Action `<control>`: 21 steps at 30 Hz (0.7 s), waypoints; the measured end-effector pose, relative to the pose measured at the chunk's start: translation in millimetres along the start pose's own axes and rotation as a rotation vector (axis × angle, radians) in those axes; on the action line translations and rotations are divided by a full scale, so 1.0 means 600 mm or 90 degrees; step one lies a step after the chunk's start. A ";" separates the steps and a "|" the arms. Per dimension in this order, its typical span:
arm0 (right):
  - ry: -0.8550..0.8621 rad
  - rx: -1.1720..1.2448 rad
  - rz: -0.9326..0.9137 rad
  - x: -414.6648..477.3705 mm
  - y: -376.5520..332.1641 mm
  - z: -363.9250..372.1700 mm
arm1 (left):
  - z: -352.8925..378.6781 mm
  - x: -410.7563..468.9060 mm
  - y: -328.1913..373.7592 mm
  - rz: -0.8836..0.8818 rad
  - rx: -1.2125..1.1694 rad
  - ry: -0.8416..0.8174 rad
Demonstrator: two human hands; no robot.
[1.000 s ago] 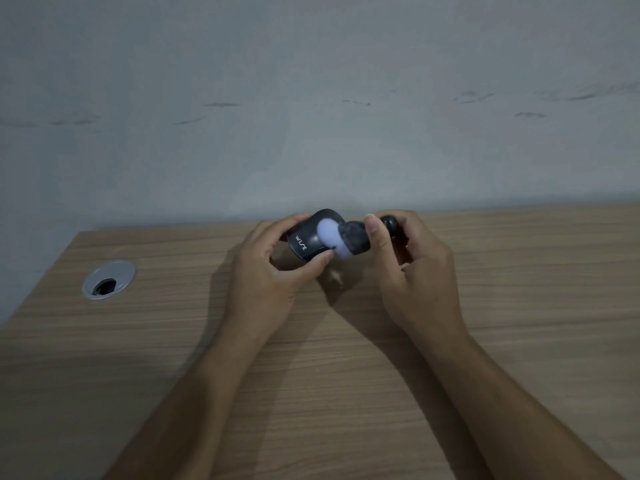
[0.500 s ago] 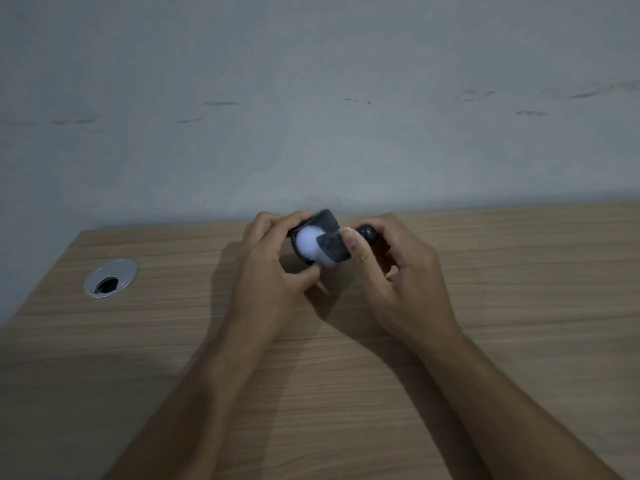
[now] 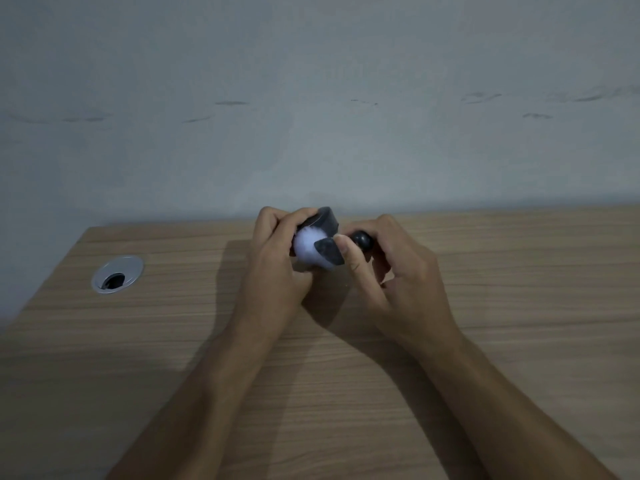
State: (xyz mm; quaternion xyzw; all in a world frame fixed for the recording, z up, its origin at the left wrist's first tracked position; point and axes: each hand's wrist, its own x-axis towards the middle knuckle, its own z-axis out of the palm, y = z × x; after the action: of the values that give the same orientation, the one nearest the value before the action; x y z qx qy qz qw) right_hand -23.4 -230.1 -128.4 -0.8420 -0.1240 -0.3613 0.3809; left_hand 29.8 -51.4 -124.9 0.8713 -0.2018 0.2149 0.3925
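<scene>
Dark container (image 3: 323, 221) with a white wad (image 3: 306, 249) is gripped by the left hand (image 3: 277, 271) over the surface (image 3: 519, 306).
A knobbed tool (image 3: 362, 240) is pinched by the right hand (image 3: 398, 271) against the white wad. The surface's far edge is met just beyond the hands; a grommet (image 3: 117, 274) is set well to their left.

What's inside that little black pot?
White stuff shows at the mouth of the pot, with a dark tool pressed on it. Deeper down is hidden by the left hand.
</scene>
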 end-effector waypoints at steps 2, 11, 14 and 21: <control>0.015 -0.035 0.018 0.001 0.007 -0.003 | -0.001 0.000 -0.001 -0.003 -0.010 -0.001; 0.078 -0.035 0.022 0.006 0.015 -0.010 | 0.013 -0.004 -0.005 -0.033 -0.088 -0.013; 0.033 -0.049 -0.003 0.004 0.019 -0.010 | 0.016 -0.004 -0.013 -0.119 -0.210 -0.026; 0.125 -0.053 0.100 0.009 0.042 -0.025 | 0.022 -0.003 -0.016 -0.155 -0.323 -0.058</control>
State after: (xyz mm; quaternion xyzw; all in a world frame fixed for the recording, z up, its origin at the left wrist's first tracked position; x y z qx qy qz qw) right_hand -15.1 -258.7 -131.9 -0.8250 -0.0045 -0.4155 0.3831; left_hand 36.0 -55.4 -139.5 0.7717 -0.1601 0.0696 0.6116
